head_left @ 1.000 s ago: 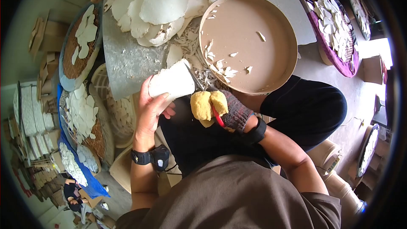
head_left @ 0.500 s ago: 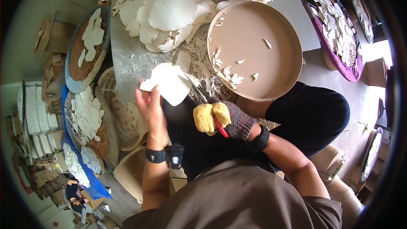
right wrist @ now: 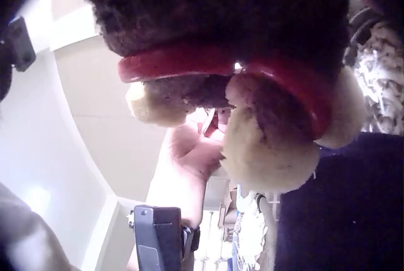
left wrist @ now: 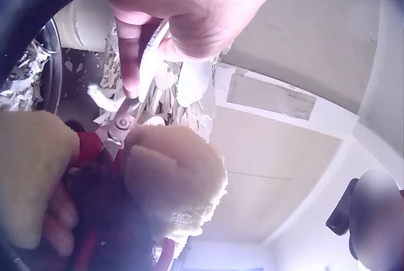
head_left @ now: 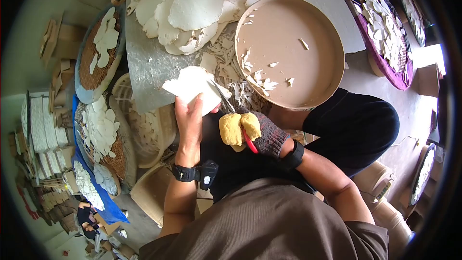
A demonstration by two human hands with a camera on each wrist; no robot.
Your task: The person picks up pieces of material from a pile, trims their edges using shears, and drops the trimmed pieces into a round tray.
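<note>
My bare left hand (head_left: 189, 121) holds a thin, flat white piece (head_left: 192, 83) along its lower edge, thumb on top and fingertips showing past the right side. In my right hand (head_left: 270, 136), which wears a dark knitted glove, I grip red-handled scissors (head_left: 249, 142). Thick yellow foam (head_left: 232, 129) bulges around the handles and fingers. The blades reach up to the right edge of the white piece. From the left wrist, the scissors' pivot (left wrist: 123, 122) shows close below the left fingertips. The right wrist view shows the red handles under the glove.
A round tan tray (head_left: 298, 43) with a few white scraps stands on the metal table (head_left: 151, 74). Larger white pieces (head_left: 195, 7) are piled behind, with shavings (head_left: 231, 70) beside the tray. Woven trays of white pieces (head_left: 98, 127) stand left. A person (head_left: 86, 219) is at lower left.
My left hand has turned the white piece and shifted its grip from the left side to the lower edge. The scissors stay at the piece's right edge, in the right hand.
</note>
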